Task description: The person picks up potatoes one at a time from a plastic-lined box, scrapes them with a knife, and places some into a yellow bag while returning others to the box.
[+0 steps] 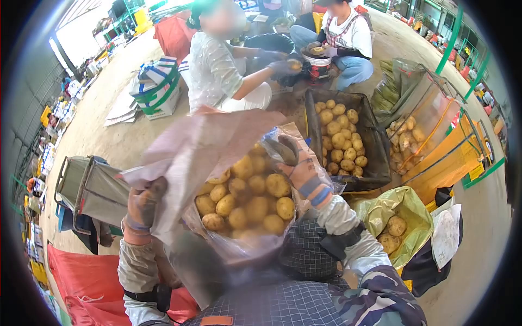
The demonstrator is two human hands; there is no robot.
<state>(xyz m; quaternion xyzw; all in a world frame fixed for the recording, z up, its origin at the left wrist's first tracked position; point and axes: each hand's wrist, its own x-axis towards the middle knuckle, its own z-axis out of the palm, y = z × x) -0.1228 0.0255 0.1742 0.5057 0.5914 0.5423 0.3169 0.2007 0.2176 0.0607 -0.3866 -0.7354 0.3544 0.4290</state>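
Observation:
A liner-edged container of potatoes (250,190) sits close in front of my body, between my knees. My left hand (145,209), in a dark-palmed glove, is closed on the edge of a pale pink sheet (212,138). The sheet is raised and partly covers the far left of the potatoes. My right hand (302,171), also gloved, is closed on the brownish edge of the liner (291,133) at the container's far right. The container's lower walls are hidden, and the nearest potatoes are blurred.
A black-lined crate of potatoes (356,182) stands at the right, beside a rack with a bag of potatoes (405,141). Nearer is a yellow-green sack (416,217). Two co-workers (215,76) sit ahead. A red sack (81,277) lies at the left.

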